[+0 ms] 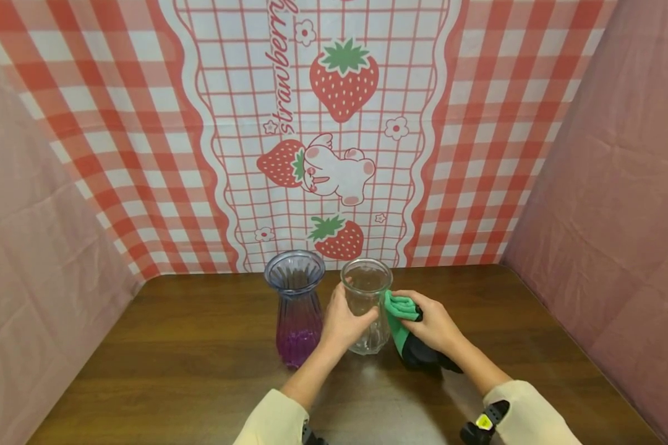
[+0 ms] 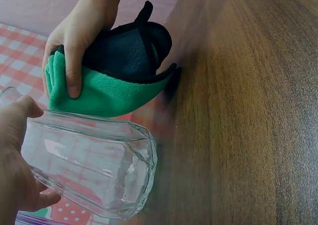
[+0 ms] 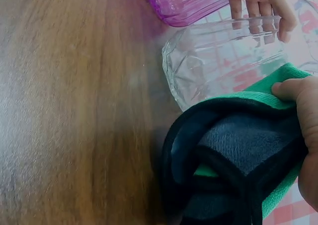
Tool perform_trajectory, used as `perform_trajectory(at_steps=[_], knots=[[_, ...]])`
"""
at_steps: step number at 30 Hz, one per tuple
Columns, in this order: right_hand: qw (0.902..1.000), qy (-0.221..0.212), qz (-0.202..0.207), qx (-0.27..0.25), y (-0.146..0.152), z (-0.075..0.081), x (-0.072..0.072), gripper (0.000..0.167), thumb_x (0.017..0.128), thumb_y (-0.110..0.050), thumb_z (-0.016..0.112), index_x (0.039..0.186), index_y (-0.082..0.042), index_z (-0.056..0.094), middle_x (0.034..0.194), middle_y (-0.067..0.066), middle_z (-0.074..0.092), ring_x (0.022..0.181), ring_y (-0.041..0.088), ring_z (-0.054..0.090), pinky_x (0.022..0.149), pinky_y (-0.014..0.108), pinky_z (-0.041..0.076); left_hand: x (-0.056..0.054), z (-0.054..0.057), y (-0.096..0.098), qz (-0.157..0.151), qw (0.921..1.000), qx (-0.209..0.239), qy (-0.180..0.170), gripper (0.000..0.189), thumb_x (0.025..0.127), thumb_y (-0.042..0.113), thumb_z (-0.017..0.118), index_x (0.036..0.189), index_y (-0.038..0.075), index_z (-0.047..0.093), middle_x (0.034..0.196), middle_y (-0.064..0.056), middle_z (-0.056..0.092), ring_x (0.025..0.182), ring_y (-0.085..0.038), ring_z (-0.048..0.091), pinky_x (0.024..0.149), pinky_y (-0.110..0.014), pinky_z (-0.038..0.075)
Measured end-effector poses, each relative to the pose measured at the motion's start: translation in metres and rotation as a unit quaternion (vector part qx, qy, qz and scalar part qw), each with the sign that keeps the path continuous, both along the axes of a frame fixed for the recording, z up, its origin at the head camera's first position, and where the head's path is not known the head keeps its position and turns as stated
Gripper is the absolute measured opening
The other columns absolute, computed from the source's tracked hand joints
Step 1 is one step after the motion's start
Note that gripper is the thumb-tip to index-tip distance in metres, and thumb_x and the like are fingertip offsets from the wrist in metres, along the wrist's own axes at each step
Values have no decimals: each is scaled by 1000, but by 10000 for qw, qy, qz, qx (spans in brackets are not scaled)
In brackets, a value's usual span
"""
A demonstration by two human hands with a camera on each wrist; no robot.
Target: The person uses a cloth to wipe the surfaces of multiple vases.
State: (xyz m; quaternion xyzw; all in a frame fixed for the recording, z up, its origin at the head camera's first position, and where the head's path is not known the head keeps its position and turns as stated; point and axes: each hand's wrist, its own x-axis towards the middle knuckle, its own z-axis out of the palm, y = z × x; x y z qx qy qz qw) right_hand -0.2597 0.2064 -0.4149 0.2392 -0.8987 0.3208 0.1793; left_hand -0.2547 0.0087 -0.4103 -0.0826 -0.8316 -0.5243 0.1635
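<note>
A clear glass vase (image 1: 369, 337) with a round rim stands upright on the wooden table. My left hand (image 1: 345, 318) grips its upper part, thumb in front and fingers round the left side, as the left wrist view also shows with the vase (image 2: 94, 160). In my right hand (image 1: 431, 321) is a folded cloth (image 1: 399, 312), green on one side and dark grey with black edging on the other. The cloth (image 3: 268, 91) lies against the vase's right side, its lower end drooping toward the table. Thumb and fingers pinch the folded green part.
Just left of the clear vase stands a fluted glass vase (image 1: 297, 315), bluish at its flared rim and purple at the base. Behind the wooden table (image 1: 189, 346) hangs a red-and-white checked strawberry cloth (image 1: 456, 185). Pink fabric walls (image 1: 601, 235) close both sides.
</note>
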Motion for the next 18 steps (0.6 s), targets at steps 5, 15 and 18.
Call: perform_trajectory(at_steps=[5, 15, 18], knots=[[9983, -391, 23, 424, 4, -6, 2, 47, 77, -6, 73, 122, -13, 59, 115, 10, 65, 95, 26, 63, 76, 42, 53, 1, 1, 2, -45, 10000, 48, -15, 77, 69, 27, 73, 135, 2, 40, 130, -18, 52, 119, -33, 52, 100, -47, 43], [9987, -200, 77, 467, 6, -6, 4, 49, 76, -5, 74, 122, -12, 59, 116, 10, 65, 95, 26, 64, 77, 43, 54, 0, -1, 3, 52, 9998, -59, -160, 79, 71, 39, 79, 133, 9, 41, 127, -11, 42, 118, -26, 46, 99, -43, 42], [9996, 108, 38, 257, 5, 0, 3, 51, 75, -3, 74, 122, -11, 59, 116, 10, 65, 95, 25, 64, 78, 43, 54, 0, -1, 3, 93, 9998, -86, -156, 79, 71, 39, 79, 134, 9, 41, 126, -11, 43, 116, -26, 46, 98, -43, 43]])
